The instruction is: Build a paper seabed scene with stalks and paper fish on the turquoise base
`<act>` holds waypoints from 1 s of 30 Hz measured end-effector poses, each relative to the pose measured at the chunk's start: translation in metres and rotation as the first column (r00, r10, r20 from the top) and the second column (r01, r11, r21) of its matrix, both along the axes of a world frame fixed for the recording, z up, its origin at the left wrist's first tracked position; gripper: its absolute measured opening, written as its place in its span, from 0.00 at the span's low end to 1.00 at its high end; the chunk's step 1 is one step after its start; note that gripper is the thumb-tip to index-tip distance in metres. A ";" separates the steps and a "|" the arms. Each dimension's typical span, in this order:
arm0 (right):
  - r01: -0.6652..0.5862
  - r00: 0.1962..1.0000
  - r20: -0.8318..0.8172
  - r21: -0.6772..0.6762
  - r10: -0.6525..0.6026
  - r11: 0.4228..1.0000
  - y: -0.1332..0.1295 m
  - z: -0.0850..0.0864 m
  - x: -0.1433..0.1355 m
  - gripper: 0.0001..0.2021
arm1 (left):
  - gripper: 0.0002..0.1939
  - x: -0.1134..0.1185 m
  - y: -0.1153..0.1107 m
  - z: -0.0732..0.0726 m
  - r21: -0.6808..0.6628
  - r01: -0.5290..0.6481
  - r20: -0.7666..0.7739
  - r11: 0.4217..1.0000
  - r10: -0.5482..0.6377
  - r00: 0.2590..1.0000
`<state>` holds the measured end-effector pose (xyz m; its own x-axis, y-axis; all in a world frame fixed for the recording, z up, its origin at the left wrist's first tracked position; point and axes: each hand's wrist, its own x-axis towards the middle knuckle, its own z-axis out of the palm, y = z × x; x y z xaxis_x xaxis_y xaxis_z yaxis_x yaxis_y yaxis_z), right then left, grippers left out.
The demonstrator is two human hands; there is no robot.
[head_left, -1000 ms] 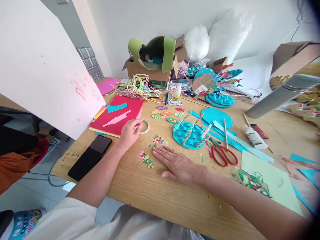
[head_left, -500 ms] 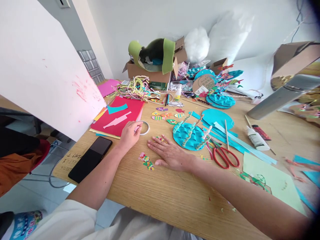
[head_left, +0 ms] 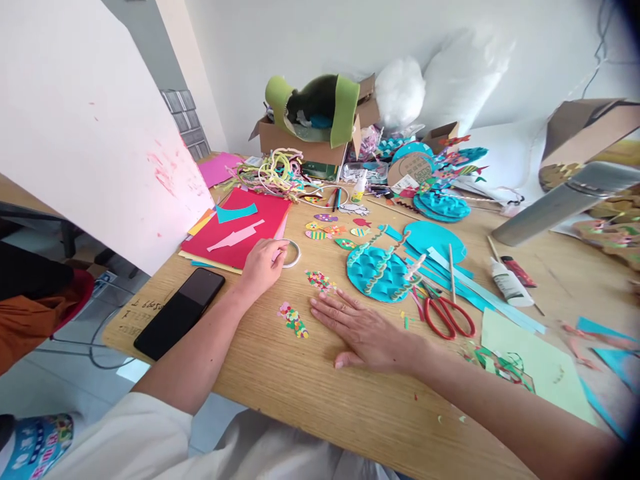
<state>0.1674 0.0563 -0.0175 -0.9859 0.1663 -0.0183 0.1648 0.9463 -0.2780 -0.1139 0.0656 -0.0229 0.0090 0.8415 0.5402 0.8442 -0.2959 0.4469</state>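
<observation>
My left hand (head_left: 261,270) is closed at the edge of a narrow white roll of tape (head_left: 299,255), its thumb and fingers gripping the ring. Flat on the wood lies my right hand (head_left: 357,327), fingers stretched out and thumb apart, holding nothing. Just beyond its fingertips is a colourful flower-patterned paper cutout (head_left: 320,281). A second cutout (head_left: 294,320) of bright dots lies to the left of that hand. Behind it stands a round blue paper piece (head_left: 377,273) with scalloped layers and twisted strands.
Red-handled scissors (head_left: 450,317), a white glue bottle (head_left: 511,283) and a grey flask (head_left: 555,207) are on the right. A black phone (head_left: 180,313) lies left, beside red paper sheets (head_left: 235,223). Small paper fish (head_left: 326,218) sit mid-table; a cardboard box (head_left: 300,139) stands behind.
My right hand has slid right and toward me, uncovering the flower-patterned cutout, and its thumb has spread. My left hand stays at the tape roll. The view has shifted slightly.
</observation>
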 end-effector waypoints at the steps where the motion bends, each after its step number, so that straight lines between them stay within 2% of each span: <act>1: 0.009 1.000 0.015 -0.005 -0.009 1.000 0.004 -0.001 -0.003 0.43 | 0.13 0.001 0.000 0.000 0.000 0.001 -0.001 1.000 -0.001 1.000; 7: 0.169 0.984 0.042 0.058 -0.171 0.984 0.040 -0.003 -0.036 0.41 | 0.13 -0.001 0.001 -0.003 0.000 -0.008 -0.010 1.000 0.008 1.000; 10: 0.247 0.968 0.008 0.119 -0.249 0.962 0.045 -0.004 -0.046 0.41 | 0.13 -0.002 0.001 -0.005 -0.003 -0.005 -0.016 1.000 0.005 1.000; 13: 0.257 0.966 -0.037 0.155 -0.254 0.954 0.034 -0.003 -0.048 0.43 | 0.13 -0.003 0.001 -0.005 -0.005 -0.003 -0.022 1.000 0.003 1.000; 17: 0.191 0.981 -0.043 0.132 -0.187 0.973 0.015 -0.001 -0.045 0.43 | 0.13 -0.004 0.001 -0.005 -0.010 0.001 -0.020 1.000 -0.002 1.000; 24: 0.257 0.966 0.002 0.114 -0.259 0.960 0.036 -0.004 -0.051 0.40 | 0.14 -0.003 0.001 -0.004 -0.032 0.008 -0.014 0.999 -0.009 1.000; 27: 0.249 0.968 -0.019 0.132 -0.249 0.959 0.027 0.000 -0.040 0.42 | 0.14 -0.005 0.001 -0.005 -0.033 0.007 -0.011 0.999 -0.008 1.000; 30: 0.184 0.983 -0.030 0.126 -0.182 0.975 -0.001 0.002 -0.014 0.45 | 0.13 -0.006 0.002 -0.006 -0.034 0.006 0.003 0.999 -0.006 1.000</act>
